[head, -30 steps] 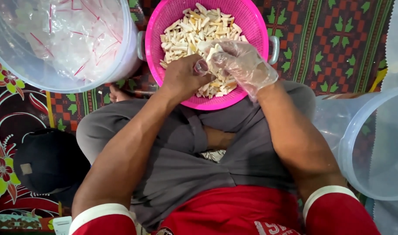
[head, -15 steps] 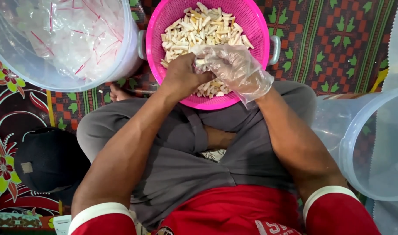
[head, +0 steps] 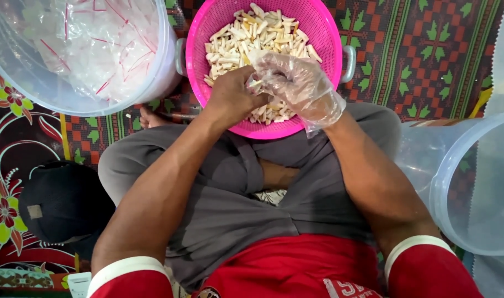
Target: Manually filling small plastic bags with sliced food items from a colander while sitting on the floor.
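The right hand (head: 296,83), wearing a loose clear plastic glove, is curling its fingers around a few pale sticks, and the bare left hand (head: 232,99) is closing beside it, fingertips meeting the glove. Both are working over the pink colander (head: 329,33), sitting against the crossed legs within easy reach. Clear buckets (head: 163,60) are flanking it on the patterned mat (head: 428,60).

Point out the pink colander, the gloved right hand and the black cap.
pink colander (head: 323,33), head view, bare right inner wall.
right hand (head: 296,83), head view, back of the clear glove.
black cap (head: 64,201), head view, crown.
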